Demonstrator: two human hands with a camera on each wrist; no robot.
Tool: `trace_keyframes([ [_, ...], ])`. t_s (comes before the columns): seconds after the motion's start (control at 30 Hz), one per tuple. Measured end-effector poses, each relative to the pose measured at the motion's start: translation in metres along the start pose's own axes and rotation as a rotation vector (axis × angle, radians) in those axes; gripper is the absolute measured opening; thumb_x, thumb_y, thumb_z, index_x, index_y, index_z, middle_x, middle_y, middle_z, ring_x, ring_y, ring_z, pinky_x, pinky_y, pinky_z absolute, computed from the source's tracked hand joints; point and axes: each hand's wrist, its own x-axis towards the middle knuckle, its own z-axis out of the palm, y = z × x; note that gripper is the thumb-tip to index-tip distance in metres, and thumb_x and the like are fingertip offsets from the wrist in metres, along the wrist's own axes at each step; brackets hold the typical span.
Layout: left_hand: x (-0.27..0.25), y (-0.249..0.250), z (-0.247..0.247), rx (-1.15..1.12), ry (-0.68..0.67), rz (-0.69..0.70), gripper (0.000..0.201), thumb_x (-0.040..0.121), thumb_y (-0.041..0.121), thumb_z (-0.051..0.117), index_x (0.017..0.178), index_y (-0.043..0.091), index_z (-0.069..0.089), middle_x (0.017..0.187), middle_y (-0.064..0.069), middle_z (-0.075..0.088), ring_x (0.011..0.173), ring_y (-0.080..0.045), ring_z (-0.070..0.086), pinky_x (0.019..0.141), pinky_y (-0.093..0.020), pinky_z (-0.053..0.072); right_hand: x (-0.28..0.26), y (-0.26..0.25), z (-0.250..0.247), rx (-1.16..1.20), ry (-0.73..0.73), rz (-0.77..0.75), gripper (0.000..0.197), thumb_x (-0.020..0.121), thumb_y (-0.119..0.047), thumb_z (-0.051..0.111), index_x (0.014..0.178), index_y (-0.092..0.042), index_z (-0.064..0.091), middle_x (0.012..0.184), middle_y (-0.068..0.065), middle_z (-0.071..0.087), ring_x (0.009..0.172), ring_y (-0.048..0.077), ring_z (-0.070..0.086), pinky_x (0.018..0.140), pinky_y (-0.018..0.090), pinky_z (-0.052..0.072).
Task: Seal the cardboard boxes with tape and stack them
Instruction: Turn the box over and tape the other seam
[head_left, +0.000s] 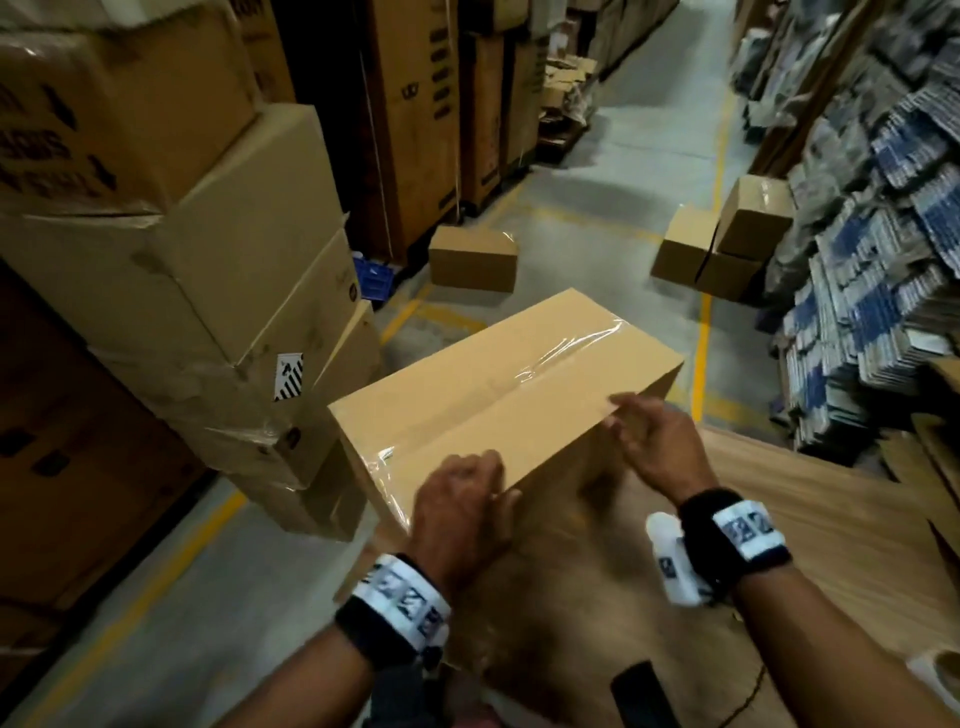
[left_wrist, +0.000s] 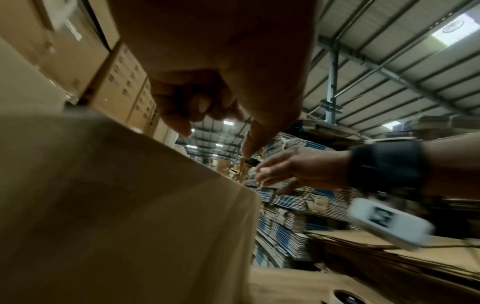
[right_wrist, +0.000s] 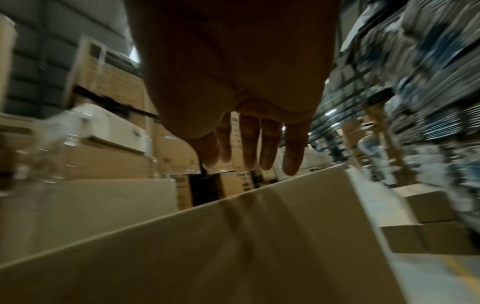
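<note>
Gripping the near corner of a taped cardboard box (head_left: 498, 395), the left hand (head_left: 462, 514) curls over its edge; the right hand (head_left: 657, 447) hovers released beside the near long edge. Resting on the wooden surface (head_left: 831, 525), the box looks stiff, light, tape-slick; best held by opposite edges.

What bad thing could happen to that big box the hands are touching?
It might slip. The left hand curls over only the near corner of the taped box, and the right hand has straight fingers at its edge, not a real grip. The box also juts past the edge of the wooden table, so it could tip to the floor. The wrinkled clear tape may peel open.
</note>
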Motion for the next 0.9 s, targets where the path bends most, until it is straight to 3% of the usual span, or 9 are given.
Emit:
trace_keyframes([
  [0.13, 0.001, 0.026, 0.038, 0.059, -0.029, 0.097, 0.055, 0.083, 0.041, 0.073, 0.130, 0.020, 0.054, 0.119, -0.007, 0.052, 0.108, -0.028, 0.051, 0.091, -0.041, 0.052, 0.052, 0.043, -0.016, -0.403, -0.223, 0.124, 0.070, 0.095, -0.041, 0.068, 0.158, -0.037, 0.036, 0.169, 0.011, 0.022, 0.155, 0.036, 0.021, 0.121, 0.056, 0.028],
  [0.3, 0.001, -0.015, 0.051, 0.232, -0.108, 0.093, 0.085, 0.094, 0.067, 0.057, 0.157, 0.012, 0.039, 0.153, -0.017, 0.049, 0.140, -0.037, 0.047, 0.119, -0.061, 0.035, 0.039, 0.041, -0.001, -0.573, -0.406, 0.085, 0.094, 0.091, -0.022, 0.067, 0.161, -0.048, 0.010, 0.174, -0.002, -0.003, 0.159, 0.030, -0.003, 0.120, 0.070, 0.013],
  [0.43, 0.021, -0.083, 0.033, 0.388, -0.127, 0.018, 0.073, 0.103, 0.065, 0.026, 0.157, 0.020, 0.044, 0.159, -0.014, 0.046, 0.150, -0.036, 0.038, 0.124, -0.061, 0.016, -0.003, 0.004, 0.013, -0.805, -0.339, 0.052, 0.085, 0.089, -0.040, 0.064, 0.160, -0.046, 0.018, 0.169, -0.001, 0.020, 0.154, 0.047, 0.001, 0.112, 0.081, 0.001],
  [0.53, 0.033, -0.133, 0.010, 0.517, -0.126, -0.105, 0.060, 0.098, 0.033, 0.047, 0.157, 0.018, 0.045, 0.161, -0.020, 0.041, 0.153, -0.043, 0.031, 0.122, -0.069, 0.012, -0.043, -0.035, 0.028, -0.692, -0.254, -0.073, 0.064, 0.083, -0.043, 0.058, 0.147, -0.036, 0.052, 0.152, -0.002, 0.053, 0.150, 0.050, 0.019, 0.107, 0.084, 0.002],
  [0.6, 0.039, -0.141, -0.003, 0.531, -0.183, -0.224, 0.067, 0.093, 0.023, 0.061, 0.158, 0.017, 0.041, 0.164, -0.018, 0.036, 0.154, -0.041, 0.027, 0.121, -0.069, 0.012, -0.069, -0.063, 0.040, -0.602, -0.297, -0.163, 0.059, 0.087, -0.045, 0.055, 0.146, -0.036, 0.053, 0.153, -0.006, 0.052, 0.152, 0.045, 0.021, 0.111, 0.081, 0.008],
  [0.67, 0.039, -0.132, -0.006, 0.432, -0.184, -0.255, 0.065, 0.095, 0.032, 0.066, 0.155, 0.019, 0.044, 0.162, -0.014, 0.041, 0.151, -0.035, 0.035, 0.123, -0.062, 0.020, -0.090, -0.091, 0.048, -0.457, -0.499, -0.155, 0.064, 0.095, -0.050, 0.052, 0.156, -0.041, 0.035, 0.165, -0.013, 0.033, 0.157, 0.033, 0.012, 0.120, 0.070, 0.007],
  [0.73, 0.032, -0.110, -0.002, 0.190, -0.079, -0.308, 0.058, 0.097, 0.042, 0.067, 0.148, 0.017, 0.053, 0.154, -0.015, 0.052, 0.144, -0.034, 0.046, 0.119, -0.054, 0.034, -0.101, -0.103, 0.049, -0.209, -0.575, -0.139, 0.067, 0.093, -0.051, 0.058, 0.155, -0.044, 0.035, 0.160, -0.017, 0.041, 0.153, 0.022, 0.028, 0.123, 0.055, 0.026],
  [0.83, 0.008, -0.067, 0.007, -0.118, -0.038, -0.495, 0.072, 0.097, 0.057, 0.062, 0.154, 0.018, 0.045, 0.162, -0.021, 0.038, 0.151, -0.037, 0.035, 0.122, -0.047, 0.033, -0.086, -0.093, 0.035, 0.110, -0.333, -0.096, 0.052, 0.085, -0.052, 0.064, 0.135, -0.039, 0.064, 0.117, -0.009, 0.075, 0.104, 0.011, 0.070, 0.098, 0.037, 0.054],
  [0.9, -0.009, -0.035, 0.007, -0.190, -0.130, -0.607, 0.089, 0.092, 0.069, 0.058, 0.164, 0.027, 0.025, 0.172, -0.021, 0.008, 0.158, -0.039, 0.014, 0.124, -0.052, 0.024, -0.054, -0.064, 0.024, 0.045, -0.139, -0.081, 0.046, 0.086, -0.051, 0.066, 0.129, -0.035, 0.070, 0.123, -0.002, 0.074, 0.108, 0.018, 0.070, 0.102, 0.036, 0.052],
])
